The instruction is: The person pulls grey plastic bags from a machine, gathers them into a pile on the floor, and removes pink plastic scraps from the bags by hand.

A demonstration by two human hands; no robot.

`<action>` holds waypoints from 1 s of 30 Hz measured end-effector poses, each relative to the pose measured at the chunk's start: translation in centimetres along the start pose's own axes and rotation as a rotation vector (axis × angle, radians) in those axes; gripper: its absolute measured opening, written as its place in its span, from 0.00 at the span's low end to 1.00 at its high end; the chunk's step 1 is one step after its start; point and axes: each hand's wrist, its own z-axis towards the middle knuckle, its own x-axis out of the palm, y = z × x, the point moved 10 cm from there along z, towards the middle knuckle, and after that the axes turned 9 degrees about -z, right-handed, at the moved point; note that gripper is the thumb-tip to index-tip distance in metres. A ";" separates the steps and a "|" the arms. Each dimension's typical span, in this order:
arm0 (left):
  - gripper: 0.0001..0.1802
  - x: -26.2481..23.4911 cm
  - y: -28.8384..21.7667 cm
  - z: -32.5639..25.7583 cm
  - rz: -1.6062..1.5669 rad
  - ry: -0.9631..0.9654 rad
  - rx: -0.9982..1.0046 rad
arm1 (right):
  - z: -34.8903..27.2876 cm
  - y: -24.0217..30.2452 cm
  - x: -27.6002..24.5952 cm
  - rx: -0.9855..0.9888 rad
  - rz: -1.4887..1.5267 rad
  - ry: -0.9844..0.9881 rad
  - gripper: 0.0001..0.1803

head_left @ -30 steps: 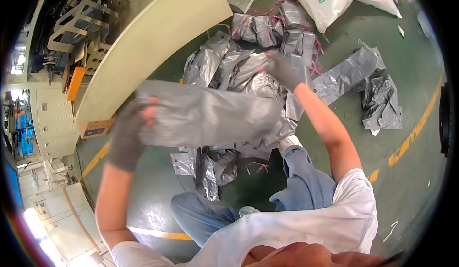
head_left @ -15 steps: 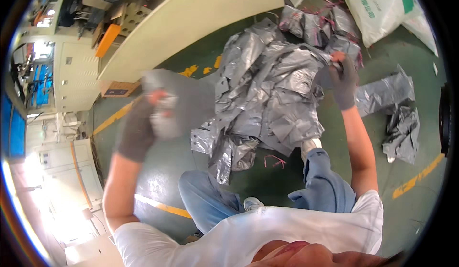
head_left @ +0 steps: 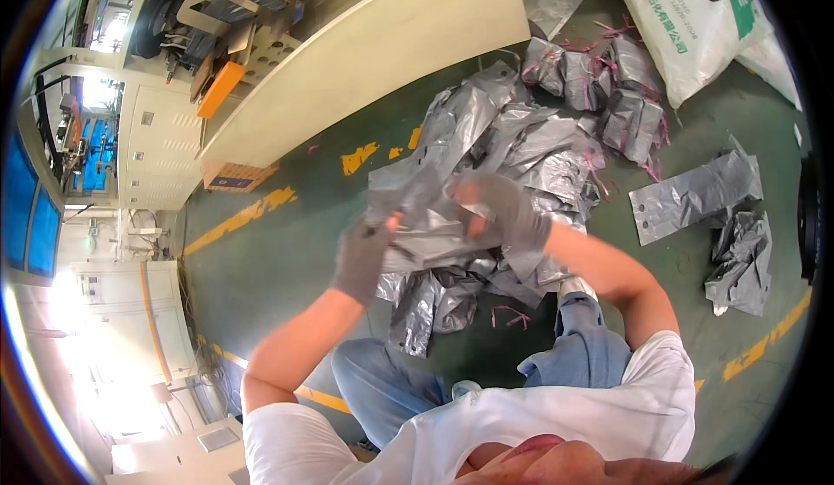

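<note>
A big heap of silvery-grey plastic bags [head_left: 473,125] lies on the floor in front of me. Above its near left side, my left hand [head_left: 363,257], in a grey glove with bare fingertips, is closed on a grey plastic bag [head_left: 408,200]. My right hand [head_left: 508,216], gloved the same way, has come over the heap close to that bag. Motion blurs its fingers, so their grip does not show clearly. Blur also hides where the held bag ends and the heap begins.
Bundles of grey bags tied with pink string [head_left: 599,77] lie beyond the heap, near a white sack [head_left: 686,29]. Loose grey bags [head_left: 699,194] are on the right. A cream machine panel [head_left: 373,59] borders the far left. Pink string [head_left: 510,317] lies near my foot.
My left hand has moved right with the bag, from out at the left to over the heap. The right hand has swung left from the heap's far right edge, toward the left hand.
</note>
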 end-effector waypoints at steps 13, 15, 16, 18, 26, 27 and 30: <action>0.12 -17.0 0.1 -3.9 -0.268 -0.318 0.063 | -18.0 -11.0 -28.7 0.109 -1.323 0.025 0.16; 0.14 -15.3 -0.6 -2.9 -0.448 -0.221 0.078 | -24.2 -12.7 -38.6 0.706 -1.448 0.042 0.20; 0.13 -14.7 -1.1 -3.0 -0.507 -0.246 0.043 | -24.3 -11.6 -41.2 0.983 -1.601 0.112 0.23; 0.13 -13.3 -1.3 -1.6 -0.427 -0.217 0.041 | -21.3 -10.7 -40.2 0.918 -1.662 0.044 0.26; 0.14 -6.2 -4.4 0.2 -0.422 0.083 -0.020 | 7.5 -2.3 7.1 0.395 0.698 0.443 0.43; 0.16 -5.3 -4.7 0.7 -0.409 0.123 -0.019 | 8.3 -2.0 9.4 0.473 0.749 0.389 0.39; 0.16 -7.1 -2.7 0.3 -0.469 0.049 -0.025 | 8.7 0.1 11.9 0.587 0.882 0.400 0.29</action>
